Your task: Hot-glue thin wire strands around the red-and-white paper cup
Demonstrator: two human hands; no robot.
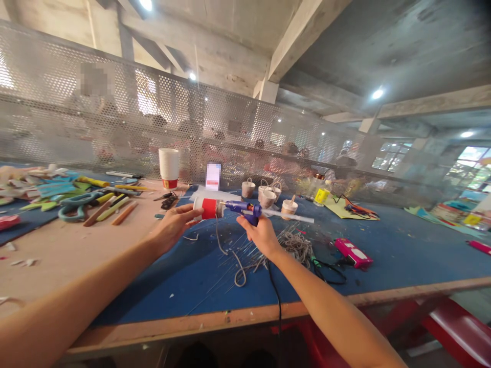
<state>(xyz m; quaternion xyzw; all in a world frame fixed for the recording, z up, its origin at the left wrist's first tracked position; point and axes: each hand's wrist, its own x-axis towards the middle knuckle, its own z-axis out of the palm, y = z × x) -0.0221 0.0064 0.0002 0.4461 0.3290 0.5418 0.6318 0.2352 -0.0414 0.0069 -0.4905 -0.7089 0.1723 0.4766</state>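
Observation:
My left hand (178,223) grips a red and white paper cup (209,208), which lies on its side in the air above the blue table. Grey cord (220,209) is wound around the cup's right end, and its loose tail hangs down onto the tabletop. In my right hand (263,234) is a blue hot glue gun (245,208), with a long pale glue stick (293,216) poking out of its back. The gun's nozzle meets or nearly meets the corded end of the cup. A tangle of grey cord (299,248) lies below my right hand.
Behind stand several small cord-wrapped cups (248,190), a stack of paper cups (169,166) and a lit phone (214,176). Scissors (79,205) and tools lie left. A pink power strip (353,253) sits right. A perforated metal screen (238,138) runs behind the table.

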